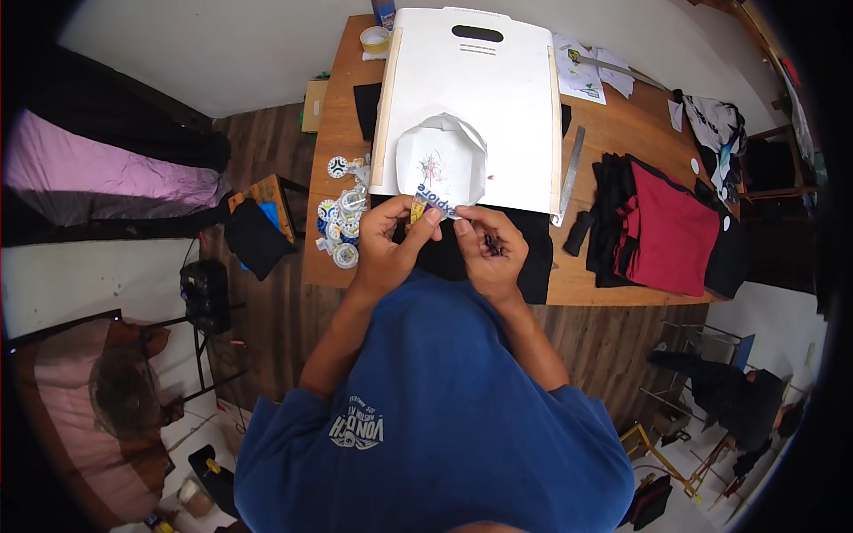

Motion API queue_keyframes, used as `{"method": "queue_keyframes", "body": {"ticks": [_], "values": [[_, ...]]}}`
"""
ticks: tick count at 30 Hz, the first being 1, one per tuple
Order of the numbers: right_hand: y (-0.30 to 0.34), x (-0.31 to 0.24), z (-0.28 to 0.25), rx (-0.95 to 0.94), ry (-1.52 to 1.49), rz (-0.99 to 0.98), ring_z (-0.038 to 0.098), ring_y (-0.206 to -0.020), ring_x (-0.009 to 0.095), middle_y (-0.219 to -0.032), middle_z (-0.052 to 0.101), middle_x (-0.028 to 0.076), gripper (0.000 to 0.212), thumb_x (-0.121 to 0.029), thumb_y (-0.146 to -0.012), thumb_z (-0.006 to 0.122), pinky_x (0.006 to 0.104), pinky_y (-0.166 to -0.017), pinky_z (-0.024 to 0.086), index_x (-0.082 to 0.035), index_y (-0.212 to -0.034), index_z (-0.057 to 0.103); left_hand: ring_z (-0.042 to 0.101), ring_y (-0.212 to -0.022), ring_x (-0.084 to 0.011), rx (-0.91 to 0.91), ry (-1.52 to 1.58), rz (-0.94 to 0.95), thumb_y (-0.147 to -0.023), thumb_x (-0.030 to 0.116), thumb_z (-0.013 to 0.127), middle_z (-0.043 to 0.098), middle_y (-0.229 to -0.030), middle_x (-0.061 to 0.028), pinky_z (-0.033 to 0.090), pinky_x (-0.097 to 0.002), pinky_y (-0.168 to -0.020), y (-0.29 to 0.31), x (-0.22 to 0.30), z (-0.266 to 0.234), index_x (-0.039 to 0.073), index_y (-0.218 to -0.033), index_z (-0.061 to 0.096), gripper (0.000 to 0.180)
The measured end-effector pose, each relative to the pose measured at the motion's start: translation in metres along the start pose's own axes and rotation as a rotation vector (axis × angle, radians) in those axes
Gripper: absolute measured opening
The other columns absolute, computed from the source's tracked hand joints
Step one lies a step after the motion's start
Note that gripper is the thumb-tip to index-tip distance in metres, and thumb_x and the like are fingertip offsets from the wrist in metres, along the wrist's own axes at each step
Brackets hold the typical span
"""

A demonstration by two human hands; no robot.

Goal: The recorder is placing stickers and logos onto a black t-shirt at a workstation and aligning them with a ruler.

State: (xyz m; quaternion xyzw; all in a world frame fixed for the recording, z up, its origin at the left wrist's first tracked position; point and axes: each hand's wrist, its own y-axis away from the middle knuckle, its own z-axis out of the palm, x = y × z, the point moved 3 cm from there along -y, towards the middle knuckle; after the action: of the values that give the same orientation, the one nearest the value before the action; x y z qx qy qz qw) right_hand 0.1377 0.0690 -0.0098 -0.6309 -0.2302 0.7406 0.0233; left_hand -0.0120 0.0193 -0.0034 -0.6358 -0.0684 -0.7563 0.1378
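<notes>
While two bare hands work side by side at the near end of one white board [475,80], a single many-sided paper tray [406,164] lies over the board's near part, its near wall between the hands. The left hand [395,235] grasps this wall, thumb and forefinger pinched on its one printed patch [418,208]. The right hand [490,249] has its thumb and forefinger at the wall's right end, while its other fingers curl around several dark scraps [493,242], too small to count. Within the tray lie thin thread bits [431,171], likewise uncountable. Black cloth [529,258] extends from beneath the board. On the wooden table [582,289], left of the board, stand one yellow-rimmed tape roll [375,39] and a heap of round blue-and-white discs [345,256], more than four, overlapping. To the right are one metal ruler [569,176], one small dark bundle [579,233] and one stack of red cloth [675,231] with black cloth. One other person [742,400] appears at lower right, well apart from the table.
</notes>
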Motion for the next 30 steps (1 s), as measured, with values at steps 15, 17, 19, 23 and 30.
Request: {"method": "queue_keyframes", "body": {"ticks": [15,17,19,23,30], "values": [[-0.003,0.002,-0.003,-0.023,-0.089,0.178,0.034,-0.061,-0.002,-0.07,0.047,-0.01,0.016,-0.003,-0.093,0.076,0.0171,-0.054,0.025,0.0,-0.109,0.072,0.055,-0.072,-0.0023,0.017,-0.069,0.01,-0.099,0.013,0.068,0.069,-0.08,0.0001,0.043,-0.0198,-0.067,0.002,-0.004,0.009,0.0,-0.094,0.069,0.014],[-0.005,0.004,-0.007,-0.018,-0.061,0.185,0.034,-0.06,-0.002,-0.07,0.048,-0.01,0.015,-0.003,-0.093,0.076,0.0172,-0.054,0.025,0.0,-0.108,0.073,0.051,-0.07,-0.0031,0.015,-0.089,0.018,-0.098,0.012,0.069,0.068,-0.078,0.0005,0.04,-0.0212,-0.064,-0.001,-0.002,0.01,0.0,-0.09,0.071,0.015],[-0.009,0.003,-0.011,-0.028,-0.043,0.195,0.034,-0.06,-0.002,-0.07,0.048,-0.01,0.015,-0.003,-0.093,0.076,0.0173,-0.054,0.025,0.0,-0.107,0.073,0.05,-0.069,-0.0044,-0.002,-0.147,0.049,-0.097,0.011,0.07,0.067,-0.078,-0.0004,0.039,-0.0218,-0.064,-0.003,-0.002,0.007,0.0,-0.088,0.071,0.015],[-0.016,-0.001,-0.015,-0.06,0.028,0.146,0.034,-0.06,-0.002,-0.069,0.048,-0.01,0.015,-0.002,-0.093,0.075,0.0178,-0.053,0.025,0.0,-0.108,0.074,0.05,-0.068,-0.0085,-0.002,-0.35,0.171,-0.092,0.007,0.074,0.066,-0.077,-0.0039,0.04,-0.0234,-0.064,-0.006,0.018,0.006,-0.002,-0.085,0.073,0.011],[-0.01,-0.006,-0.004,-0.044,-0.001,0.166,0.033,-0.06,-0.001,-0.069,0.046,-0.01,0.016,-0.003,-0.094,0.074,0.0179,-0.054,0.025,0.0,-0.109,0.072,0.052,-0.068,-0.0092,0.066,-0.348,0.246,-0.088,0.0,0.076,0.066,-0.079,-0.0052,0.042,-0.0236,-0.062,-0.003,0.022,0.004,-0.004,-0.089,0.073,0.005]]}}
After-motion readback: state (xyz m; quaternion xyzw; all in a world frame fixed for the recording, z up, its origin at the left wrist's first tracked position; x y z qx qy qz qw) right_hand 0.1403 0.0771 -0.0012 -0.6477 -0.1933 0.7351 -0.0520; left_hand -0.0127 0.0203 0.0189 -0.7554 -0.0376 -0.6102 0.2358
